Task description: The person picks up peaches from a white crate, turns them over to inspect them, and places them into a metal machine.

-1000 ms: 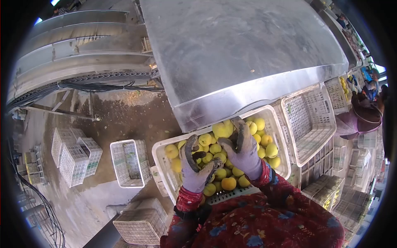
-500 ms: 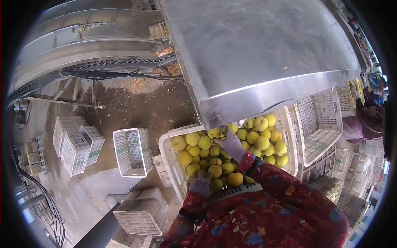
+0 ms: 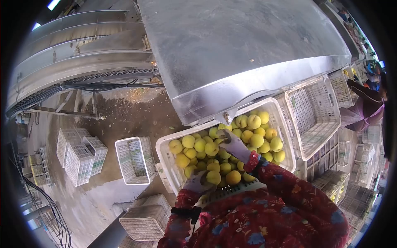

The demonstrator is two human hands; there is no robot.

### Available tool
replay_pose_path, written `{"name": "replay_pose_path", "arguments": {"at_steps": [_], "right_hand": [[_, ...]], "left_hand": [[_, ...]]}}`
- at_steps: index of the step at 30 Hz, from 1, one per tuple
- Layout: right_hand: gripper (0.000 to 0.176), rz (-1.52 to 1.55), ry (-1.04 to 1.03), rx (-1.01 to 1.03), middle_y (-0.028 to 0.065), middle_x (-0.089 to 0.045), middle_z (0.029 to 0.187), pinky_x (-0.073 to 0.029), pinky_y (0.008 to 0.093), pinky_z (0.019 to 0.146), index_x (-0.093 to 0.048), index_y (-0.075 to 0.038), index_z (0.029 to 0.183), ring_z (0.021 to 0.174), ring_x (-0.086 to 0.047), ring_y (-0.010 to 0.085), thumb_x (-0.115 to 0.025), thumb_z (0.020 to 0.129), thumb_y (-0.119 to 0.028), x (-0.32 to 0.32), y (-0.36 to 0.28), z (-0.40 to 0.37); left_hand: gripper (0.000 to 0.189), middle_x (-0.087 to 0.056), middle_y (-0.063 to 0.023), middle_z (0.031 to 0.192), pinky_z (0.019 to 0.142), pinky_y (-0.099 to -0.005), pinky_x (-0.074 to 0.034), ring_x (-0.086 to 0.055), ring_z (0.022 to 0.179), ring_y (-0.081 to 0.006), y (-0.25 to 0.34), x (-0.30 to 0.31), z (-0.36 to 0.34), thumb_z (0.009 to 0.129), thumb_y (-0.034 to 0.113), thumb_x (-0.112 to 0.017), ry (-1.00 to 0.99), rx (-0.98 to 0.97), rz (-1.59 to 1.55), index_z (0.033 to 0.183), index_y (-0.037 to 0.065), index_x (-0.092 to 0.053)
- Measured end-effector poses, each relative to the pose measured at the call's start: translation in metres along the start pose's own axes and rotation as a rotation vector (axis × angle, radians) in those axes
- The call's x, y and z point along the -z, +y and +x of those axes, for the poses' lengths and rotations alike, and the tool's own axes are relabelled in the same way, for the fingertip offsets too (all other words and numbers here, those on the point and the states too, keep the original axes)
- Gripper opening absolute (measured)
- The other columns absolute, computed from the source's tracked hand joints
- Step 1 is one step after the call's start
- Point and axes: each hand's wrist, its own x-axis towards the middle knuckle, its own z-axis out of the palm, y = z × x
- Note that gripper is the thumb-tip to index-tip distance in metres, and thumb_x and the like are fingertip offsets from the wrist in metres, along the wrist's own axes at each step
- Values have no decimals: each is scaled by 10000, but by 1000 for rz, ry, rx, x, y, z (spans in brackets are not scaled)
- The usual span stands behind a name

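Yellow-green fruits fill a white plastic crate at my front. My left hand, in a light glove, is at the crate's near left part, its fingers curled round a yellow fruit. My right hand, gloved too, reaches over the middle of the fruits with its fingers bent downward; what lies under its fingertips is hidden. An orange-yellow fruit lies between the hands near the front edge.
A large metal cover stands beyond the crate. An empty white crate is at the right, another crate at the left. Stacked crates stand on the floor further left. A person in dark clothes is at the far right.
The view has shifted, and more of the fruit crate's far side shows. My left hand has turned and closed round a fruit. My right hand's fingers have bent down toward the fruits.
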Motion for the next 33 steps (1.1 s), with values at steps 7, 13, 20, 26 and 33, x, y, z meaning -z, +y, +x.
{"name": "replay_pose_path", "arguments": {"at_steps": [7, 13, 20, 26, 33], "right_hand": [[748, -1031, -179, 92, 257, -507, 1278, -434, 527, 1014, -409, -51, 1341, 1217, -509, 414, -788, 731, -260, -39, 11, 19], [876, -698, -189, 306, 231, -498, 1275, -468, 491, 975, -405, -69, 1375, 1179, -539, 419, -865, 683, -347, -9, -56, -35], [759, -392, 290, 626, 168, -603, 1212, -517, 414, 895, -559, -52, 1216, 1084, -597, 336, -942, 582, -217, 5, -141, -88], [708, -563, 523, 677, 205, -595, 1137, -516, 469, 829, -520, -1, 1222, 1015, -569, 399, -895, 676, -249, 18, -161, -57], [671, -489, 549, 730, 240, -559, 1165, -492, 499, 869, -498, 4, 1262, 1006, -549, 420, -844, 719, -184, 33, -177, 6]], "left_hand": [[653, -557, -171, 1303, 974, -406, -518, -600, 1152, -334, -76, -13, -12, 829, 264, -778, 523, -162, -756, 1370, 41, -490], [665, -565, -121, 1298, 910, -344, -567, -624, 1107, -225, -47, 1, -7, 884, 204, -753, 423, -146, -1281, 1415, 9, -404], [717, -595, -118, 1264, 844, -347, -582, -651, 1039, -221, 14, 0, 22, 873, 197, -764, 321, -430, -1416, 1455, 44, -376], [783, -579, -154, 1275, 904, -394, -562, -627, 1098, -274, 53, 36, 10, 780, 257, -830, 396, -441, -1298, 1416, 43, -426], [832, -509, -208, 1340, 1063, -489, -415, -489, 1248, -388, 69, 70, -2, 653, 369, -852, 872, -367, -339, 1342, 26, -536]]}}
